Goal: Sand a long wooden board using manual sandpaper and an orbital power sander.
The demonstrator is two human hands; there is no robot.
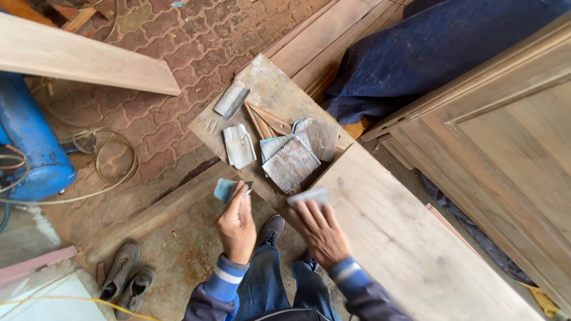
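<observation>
**Sandpaper scraps over a long plank**

Plank (410, 249): long, stiff, likely heavy.
Right hand (321, 232): fingers flat, pressing a pale sandpaper sheet (309, 196) onto the plank's end.
Left hand (237, 223): fingers pinching a blue folded scrap (226, 189); thin, floppy, gritty, best held by an edge.

- The floor (178, 41) at the top is paved with reddish interlocking bricks; nearer the bottom it changes to stained grey concrete (178, 261).
- A long pale wooden plank (77, 56) lies across the upper left corner.
- A blue metal tank (27, 142) stands at the left edge, with a coiled hose (116, 157) just beside it on the bricks.
- A pair of worn grey shoes (126, 276) rests on the concrete, lower left.
- A dark blue tarpaulin (440, 47) covers something at the top right, beside stacked boards (321, 41).
- A panelled wooden door (511, 148) fills the right side.
- The light is soft, even daylight.
</observation>
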